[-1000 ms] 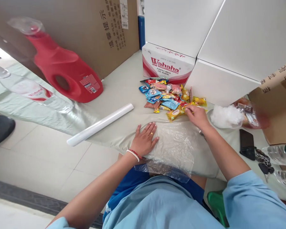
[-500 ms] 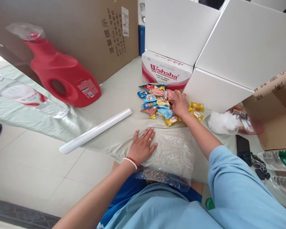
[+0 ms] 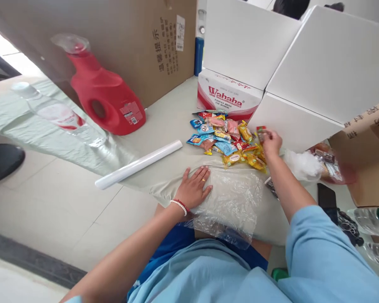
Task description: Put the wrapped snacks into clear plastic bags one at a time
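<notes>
The left hand [image 3: 193, 188] lies flat, fingers spread, at the edge of a crinkled transparent plastic sheet [image 3: 232, 193], laid on the pale cloth-covered desk [image 3: 164, 122] just in front of a heap of multicoloured wrapped snacks [image 3: 226, 147]. The right hand [image 3: 272, 144], at the heap's right end, pinches a small red-and-green packet [image 3: 260, 128]. A white cylindrical roll [image 3: 139, 165] lies left of the heap.
</notes>
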Available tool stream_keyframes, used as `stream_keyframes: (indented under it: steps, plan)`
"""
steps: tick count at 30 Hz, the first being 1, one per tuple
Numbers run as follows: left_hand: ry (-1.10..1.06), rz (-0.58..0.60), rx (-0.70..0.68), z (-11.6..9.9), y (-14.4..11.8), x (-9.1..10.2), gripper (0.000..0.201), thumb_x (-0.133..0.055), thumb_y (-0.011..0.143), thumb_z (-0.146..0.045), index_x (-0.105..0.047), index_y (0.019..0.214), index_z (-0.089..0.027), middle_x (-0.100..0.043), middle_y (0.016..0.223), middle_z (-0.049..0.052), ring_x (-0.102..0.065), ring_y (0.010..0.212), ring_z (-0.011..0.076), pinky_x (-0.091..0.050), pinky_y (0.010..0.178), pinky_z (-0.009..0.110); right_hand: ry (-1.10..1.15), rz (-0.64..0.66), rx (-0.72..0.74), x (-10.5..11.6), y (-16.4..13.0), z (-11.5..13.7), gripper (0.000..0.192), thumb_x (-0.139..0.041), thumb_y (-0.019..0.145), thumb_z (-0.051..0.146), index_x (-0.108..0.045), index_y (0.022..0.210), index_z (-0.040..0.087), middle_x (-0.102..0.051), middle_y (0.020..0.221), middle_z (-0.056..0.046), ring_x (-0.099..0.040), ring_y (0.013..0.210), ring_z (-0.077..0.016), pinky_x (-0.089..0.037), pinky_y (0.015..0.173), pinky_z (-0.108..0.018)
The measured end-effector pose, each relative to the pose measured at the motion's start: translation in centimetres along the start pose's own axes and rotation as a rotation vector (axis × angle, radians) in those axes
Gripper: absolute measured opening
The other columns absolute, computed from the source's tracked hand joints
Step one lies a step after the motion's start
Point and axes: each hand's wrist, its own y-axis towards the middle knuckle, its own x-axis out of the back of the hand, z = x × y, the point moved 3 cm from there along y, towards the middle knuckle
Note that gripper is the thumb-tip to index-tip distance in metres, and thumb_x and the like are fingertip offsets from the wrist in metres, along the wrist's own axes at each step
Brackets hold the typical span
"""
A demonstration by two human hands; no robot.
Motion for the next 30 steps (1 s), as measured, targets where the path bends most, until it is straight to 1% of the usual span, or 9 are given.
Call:
stream_keyframes:
  steps: [2,3,7,11,14,17,23,26,30]
  plan:
    - [-0.017,0.003,0.002,0.0,0.0,-0.1,0.062,-0.030,0.106,-0.051,-0.036,0.161,-0.024,-0.036,0.168,0.009,-0.034,0.155,0.0251,-0.011,0.129,0.060,-0.002,-0.116,0.116,2.4,-2.3,2.9,0.040,-0.048,0.096,0.034,-0.069,0.123,0.014,-0.070,0.123,-0.016,-0.065,0.113,-0.0271,-0.049,0.104,-0.047]
    - [-0.025,0.007,0.000,0.0,0.0,-0.1,0.062,-0.030,0.106,-0.051,-0.036,0.161,-0.023,-0.036,0.168,0.009,-0.033,0.156,0.0247,-0.010,0.129,0.060,-0.004,-0.092,0.204,3.5,-4.0,4.7,0.038,-0.050,0.097,0.035,-0.070,0.124,0.016,-0.070,0.123,-0.015,-0.065,0.115,-0.0273,-0.048,0.106,-0.047]
    - [-0.042,0.024,-0.007,0.0,0.0,-0.2,0.062,-0.030,0.107,-0.051,-0.035,0.161,-0.022,-0.035,0.168,0.009,-0.033,0.156,0.0249,-0.008,0.129,0.061,-0.064,0.205,0.457,5.3,-14.0,10.4,0.033,-0.052,0.101,0.032,-0.071,0.128,0.030,-0.071,0.123,-0.008,-0.063,0.116,-0.0282,-0.048,0.107,-0.049]
    - [-0.037,0.013,-0.008,0.0,-0.1,-0.2,0.062,-0.028,0.107,-0.050,-0.033,0.162,-0.022,-0.034,0.168,0.010,-0.032,0.156,0.0256,-0.008,0.129,0.061,-0.217,0.488,0.554,3.0,-23.4,10.4,0.038,-0.053,0.101,0.031,-0.068,0.136,0.033,-0.066,0.135,-0.011,-0.057,0.122,-0.0338,-0.049,0.104,-0.056]
    - [-0.026,0.005,-0.015,0.0,-0.1,-0.2,0.059,-0.027,0.108,-0.046,-0.032,0.163,-0.024,-0.034,0.168,0.008,-0.033,0.156,0.0253,-0.008,0.129,0.061,-0.296,0.637,0.546,0.9,-26.8,8.2,0.047,-0.057,0.100,0.042,-0.062,0.144,0.026,-0.052,0.153,-0.016,-0.046,0.137,-0.0391,-0.044,0.110,-0.063]
    - [-0.009,-0.001,-0.012,0.0,0.0,-0.3,0.058,-0.029,0.107,-0.044,-0.031,0.163,-0.026,-0.035,0.168,0.008,-0.033,0.156,0.0261,-0.008,0.129,0.061,-0.313,0.636,0.529,0.2,-27.7,6.8,0.045,-0.050,0.103,0.039,-0.060,0.146,0.026,-0.049,0.155,-0.017,-0.042,0.143,-0.0378,-0.037,0.115,-0.067]
    - [0.002,-0.002,0.015,-0.2,-0.2,-0.1,0.060,-0.028,0.107,-0.045,-0.031,0.163,-0.024,-0.033,0.168,0.009,-0.033,0.156,0.0262,-0.007,0.129,0.063,-0.312,0.633,0.563,1.0,-27.2,6.8,0.041,-0.049,0.104,0.035,-0.062,0.143,0.029,-0.054,0.154,-0.013,-0.043,0.145,-0.0343,-0.034,0.118,-0.065]
    - [-0.001,-0.008,0.021,-0.2,-0.3,-0.1,0.061,-0.026,0.107,-0.045,-0.031,0.163,-0.022,-0.032,0.169,0.010,-0.033,0.156,0.0258,-0.006,0.129,0.063,-0.271,0.539,0.488,3.3,-25.2,4.8,0.043,-0.046,0.105,0.037,-0.059,0.145,0.027,-0.051,0.155,-0.013,-0.044,0.144,-0.0320,-0.038,0.118,-0.060]
    - [-0.004,0.005,0.022,-0.2,-0.1,-0.4,0.061,-0.026,0.107,-0.046,-0.033,0.163,-0.022,-0.033,0.168,0.011,-0.033,0.156,0.0269,-0.006,0.129,0.062,-0.432,0.240,0.234,8.5,-21.9,-2.0,0.056,-0.046,0.102,0.045,-0.051,0.151,0.020,-0.047,0.155,-0.021,-0.043,0.143,-0.0380,-0.038,0.114,-0.066]
